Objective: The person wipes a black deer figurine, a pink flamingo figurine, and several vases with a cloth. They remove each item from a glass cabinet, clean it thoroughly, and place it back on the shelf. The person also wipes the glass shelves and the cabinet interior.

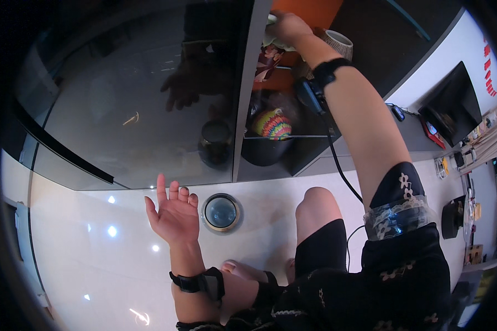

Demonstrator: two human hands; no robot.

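My right hand (292, 28) reaches into an orange-backed shelf compartment (323, 11) at the top. Its fingers are blurred and bent around a pale cloth (282, 44), of which only the edges show. A ribbed, light-coloured vase (340, 40) stands beside that wrist, partly hidden. Below the hand is a dark red item with a floral pattern (269, 60). My left hand (176, 213) hangs palm up over the floor, fingers spread and holding nothing. Close to it on the floor is a round jar-like container with a glassy top (221, 212).
A glossy dark cabinet panel (141, 103) fills the upper left and mirrors the hand. On a glass shelf (302, 136) sits a multicoloured ball-shaped object (275, 124), above a dark round container (265, 152). A black cable (339, 169) trails from my right wrist strap. A television (453, 105) is at right.
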